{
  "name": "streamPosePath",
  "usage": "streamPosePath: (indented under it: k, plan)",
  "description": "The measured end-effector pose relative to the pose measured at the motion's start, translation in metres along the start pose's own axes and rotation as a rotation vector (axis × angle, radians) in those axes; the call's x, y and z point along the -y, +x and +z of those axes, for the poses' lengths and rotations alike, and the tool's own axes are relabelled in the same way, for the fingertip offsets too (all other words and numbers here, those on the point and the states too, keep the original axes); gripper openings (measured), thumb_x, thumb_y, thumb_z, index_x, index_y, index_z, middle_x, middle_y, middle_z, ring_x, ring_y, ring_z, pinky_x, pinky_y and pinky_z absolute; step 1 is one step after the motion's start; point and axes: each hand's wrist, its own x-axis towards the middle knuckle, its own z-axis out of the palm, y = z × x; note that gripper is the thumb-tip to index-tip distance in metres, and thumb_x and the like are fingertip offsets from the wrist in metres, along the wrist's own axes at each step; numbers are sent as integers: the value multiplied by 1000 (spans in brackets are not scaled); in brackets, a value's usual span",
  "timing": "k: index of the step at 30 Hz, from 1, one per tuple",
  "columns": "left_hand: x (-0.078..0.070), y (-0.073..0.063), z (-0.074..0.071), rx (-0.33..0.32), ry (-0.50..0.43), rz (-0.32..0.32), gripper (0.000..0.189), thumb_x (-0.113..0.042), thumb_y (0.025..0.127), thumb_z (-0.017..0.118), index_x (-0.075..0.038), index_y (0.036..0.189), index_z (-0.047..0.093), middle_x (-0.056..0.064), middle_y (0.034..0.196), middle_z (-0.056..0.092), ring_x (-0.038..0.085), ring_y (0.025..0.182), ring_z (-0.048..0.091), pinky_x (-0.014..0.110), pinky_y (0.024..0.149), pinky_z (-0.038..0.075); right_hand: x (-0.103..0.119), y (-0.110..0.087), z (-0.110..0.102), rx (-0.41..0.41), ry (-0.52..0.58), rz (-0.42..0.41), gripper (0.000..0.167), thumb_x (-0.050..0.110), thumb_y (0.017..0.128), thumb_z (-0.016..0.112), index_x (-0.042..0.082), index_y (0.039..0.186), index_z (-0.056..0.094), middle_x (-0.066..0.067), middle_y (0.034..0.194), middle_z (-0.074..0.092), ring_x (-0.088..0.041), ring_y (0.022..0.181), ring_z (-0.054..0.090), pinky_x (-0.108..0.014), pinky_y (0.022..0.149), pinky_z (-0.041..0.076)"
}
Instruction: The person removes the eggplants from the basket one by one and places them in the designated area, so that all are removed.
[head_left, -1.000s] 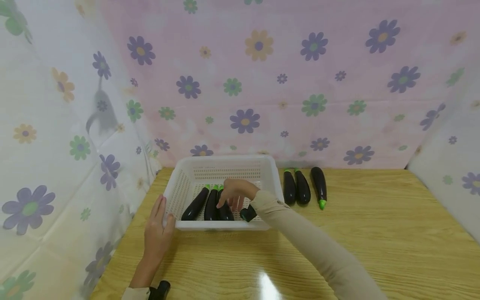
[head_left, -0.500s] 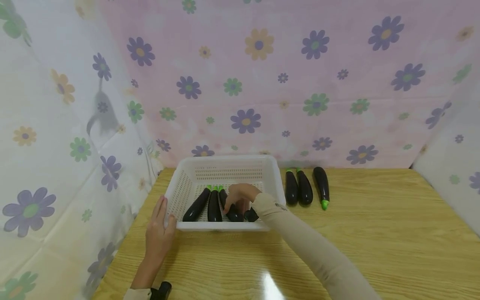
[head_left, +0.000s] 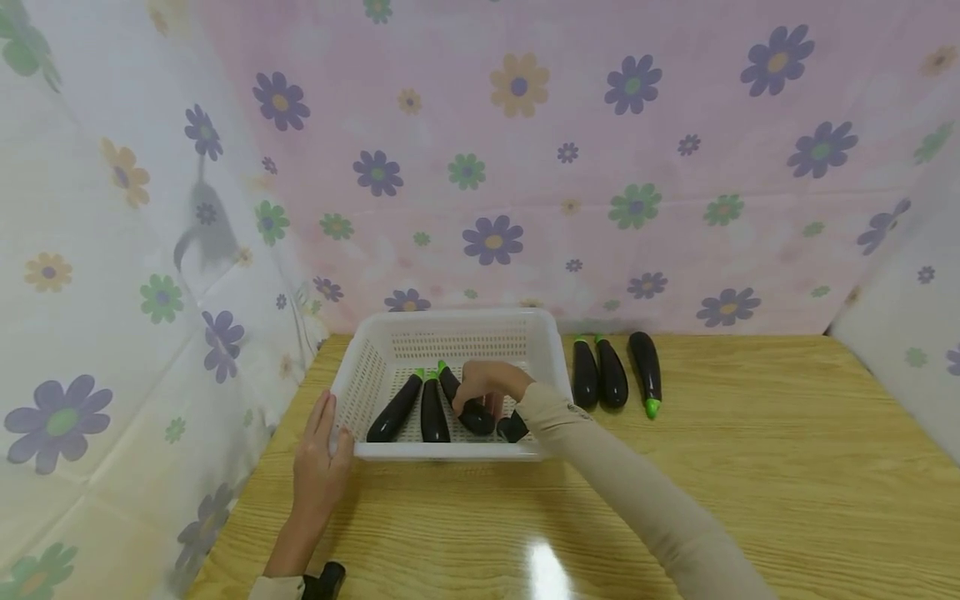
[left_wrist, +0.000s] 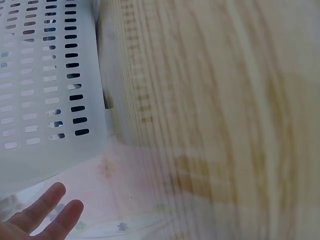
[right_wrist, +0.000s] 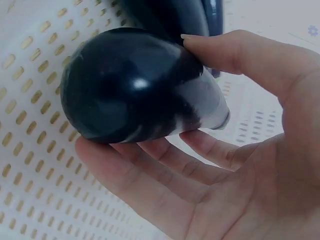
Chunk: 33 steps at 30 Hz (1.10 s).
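Note:
A white perforated plastic basket (head_left: 465, 451) holds several dark eggplants with green stem ends. My right hand (head_left: 491, 385) reaches inside and grips an eggplant (head_left: 477, 419) at the right of the row. In the right wrist view, the thumb lies on one side of that eggplant (right_wrist: 125, 85) and the fingers curl along the other. To its left lie a middle eggplant (head_left: 433, 412) and a slanted eggplant (head_left: 395, 410). My left hand (head_left: 321, 458) rests against the basket's left side near the front corner, fingers straight; two fingertips show beside the basket wall in the left wrist view.
Right of the basket, two eggplants (head_left: 597, 375) lie side by side on the wooden table (head_left: 750, 467). Another eggplant (head_left: 647, 375) lies farther right, green end toward me. A flowered cloth (head_left: 525, 192) hangs behind and along both sides. A black device (head_left: 513, 427) shows below my right wrist.
My right hand has shifted a little to the right with its eggplant, widening the gap to the middle eggplant, which has also shifted slightly. My left hand stays at the basket's side.

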Motion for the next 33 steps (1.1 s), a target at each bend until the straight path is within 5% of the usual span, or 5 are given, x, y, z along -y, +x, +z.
streamPosePath:
  k: [4,10,23,33]
  plan:
    - [1,0,1,0,-4,-8,58,-10,98,49,9,152,42,22,162,40,46,144,43,63,108,40,1,-9,-6,4,20,-46,25,19,90,75,1,106,69,-27,118,67,-42,91,73,-46,69,62]
    - [4,1,3,-11,-4,6,58,-8,98,49,10,152,43,23,162,41,47,143,44,63,106,40,2,-20,-12,-17,11,-98,16,18,90,75,3,92,71,-17,99,70,-37,84,73,-43,65,62]
    - [6,1,4,-36,0,39,57,-7,96,50,12,150,44,26,159,43,48,138,49,64,103,43,-7,-39,-23,-51,31,-111,45,22,90,77,1,124,55,-16,113,62,-32,86,71,-43,68,63]
    - [5,1,4,-50,-3,50,56,-5,96,51,12,149,46,27,158,44,50,136,51,66,102,44,-7,-50,-27,-52,34,-122,54,24,89,78,2,129,50,-17,119,59,-32,90,70,-44,70,63]
